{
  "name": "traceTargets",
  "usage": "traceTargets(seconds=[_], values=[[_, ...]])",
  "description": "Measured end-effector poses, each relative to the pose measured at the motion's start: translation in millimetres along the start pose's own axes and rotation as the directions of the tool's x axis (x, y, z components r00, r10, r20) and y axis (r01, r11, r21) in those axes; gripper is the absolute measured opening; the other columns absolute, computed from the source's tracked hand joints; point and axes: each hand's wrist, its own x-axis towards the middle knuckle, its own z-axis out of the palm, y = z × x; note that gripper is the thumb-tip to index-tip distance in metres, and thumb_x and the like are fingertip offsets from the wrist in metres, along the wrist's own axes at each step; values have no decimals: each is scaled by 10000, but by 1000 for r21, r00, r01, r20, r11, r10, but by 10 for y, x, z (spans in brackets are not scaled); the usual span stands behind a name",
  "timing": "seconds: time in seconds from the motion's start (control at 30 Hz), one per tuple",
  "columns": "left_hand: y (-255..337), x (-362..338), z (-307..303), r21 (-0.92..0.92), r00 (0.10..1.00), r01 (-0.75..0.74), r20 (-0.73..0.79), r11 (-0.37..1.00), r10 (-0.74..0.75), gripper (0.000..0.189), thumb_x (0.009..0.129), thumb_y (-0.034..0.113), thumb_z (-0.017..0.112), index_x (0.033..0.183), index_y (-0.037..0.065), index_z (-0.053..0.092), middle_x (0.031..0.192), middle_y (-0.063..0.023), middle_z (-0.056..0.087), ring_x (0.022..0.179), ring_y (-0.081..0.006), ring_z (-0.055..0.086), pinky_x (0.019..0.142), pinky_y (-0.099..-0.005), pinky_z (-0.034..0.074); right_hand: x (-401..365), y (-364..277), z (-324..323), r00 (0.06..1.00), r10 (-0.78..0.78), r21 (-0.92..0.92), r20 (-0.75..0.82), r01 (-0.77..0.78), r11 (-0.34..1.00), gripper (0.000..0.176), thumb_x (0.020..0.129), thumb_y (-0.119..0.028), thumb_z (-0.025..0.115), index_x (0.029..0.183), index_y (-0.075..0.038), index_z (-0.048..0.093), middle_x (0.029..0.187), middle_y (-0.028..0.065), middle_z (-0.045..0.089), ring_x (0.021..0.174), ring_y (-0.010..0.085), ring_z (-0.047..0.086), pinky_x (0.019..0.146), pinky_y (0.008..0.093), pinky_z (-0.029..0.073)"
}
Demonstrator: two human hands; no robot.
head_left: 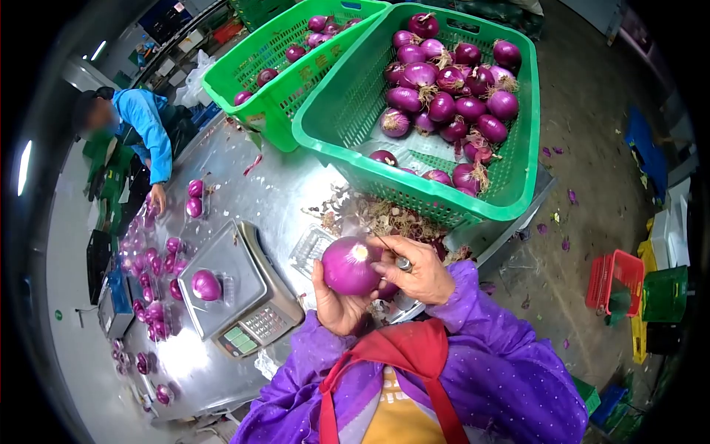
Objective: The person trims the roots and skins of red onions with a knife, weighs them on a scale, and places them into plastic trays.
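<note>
My left hand (336,307) cups a peeled red onion (349,265) from below, its trimmed white end facing up. My right hand (420,272) rests against the onion's right side and grips a small knife (403,262) with a metal ferrule; its thin blade lies across the top of the onion. Both hands are over the steel table (281,192), just in front of a green crate (347,111) of unpeeled red onions (451,96). Purple sleeves cover both my arms.
A second green crate (274,89) with a few onions stands behind. A scale (233,285) bears one onion (205,285). Several peeled onions (151,281) lie along the table's left. Onion trimmings (384,214) pile by the crate. A person in blue (144,126) works opposite.
</note>
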Motion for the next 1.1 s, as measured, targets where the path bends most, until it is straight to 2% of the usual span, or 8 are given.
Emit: traceTargets(seconds=[0.27,0.57,0.6,0.77,0.83,0.93,1.0,1.1], values=[[14,31,40,-94,972,218,-72,972,-225,893,826,753,379,1366,42,368,1194,-296,539,912,-402,641,755,-427,595,-77,82,-143,992,-85,-545,97,125,829,328,725,-40,609,1050,-52,564,900,111,590,762,330,639,607,421,508],[29,0,-43,-75,947,320,-8,944,-322,863,828,741,402,1378,78,362,1219,-306,520,932,-407,641,759,-456,591,-143,568,-175,998,-56,-535,36,67,842,326,727,-41,595,1051,-60,579,873,144,612,753,350,630,620,435,505],[31,-22,-53,-56,953,295,-52,954,-297,855,830,736,409,1376,79,363,1231,-289,520,955,-409,634,764,-464,590,-203,751,-250,988,152,-616,36,-98,782,251,762,-40,570,1011,-58,597,908,180,632,765,377,631,635,437,508],[41,-66,-124,541,981,-11,-155,841,113,703,830,470,659,1351,96,371,1233,-194,533,1037,-346,614,845,-455,562,-315,691,-227,941,325,-144,88,-311,939,324,851,-154,623,1141,-20,570,937,123,658,665,234,637,604,331,496],[77,-91,56,931,934,-96,-37,351,355,801,710,264,798,1344,63,350,1163,-151,552,976,-271,630,823,-376,544,-197,421,-154,903,397,141,164,-419,897,491,853,-277,683,1223,18,550,874,105,656,817,129,602,743,308,499],[130,-121,170,890,838,-192,368,-414,403,1046,531,229,915,1372,56,318,1143,-153,543,1010,-250,605,855,-345,502,-162,230,47,865,422,314,271,-494,811,583,856,-291,688,1317,-10,468,904,84,633,662,67,552,516,224,441],[183,-127,195,825,737,-288,515,-487,437,1013,548,209,907,1358,23,327,1172,-177,538,1080,-248,578,916,-352,482,-225,350,203,842,429,520,326,-539,662,598,861,-354,681,1305,-23,454,832,33,597,495,60,483,411,211,363],[146,-103,154,867,778,-478,344,139,526,1032,563,204,901,1375,22,291,1232,-158,502,1148,-244,526,951,-363,456,-240,304,354,818,394,771,418,-550,322,563,865,-438,658,1217,-38,475,736,0,531,436,74,472,392,213,358]])
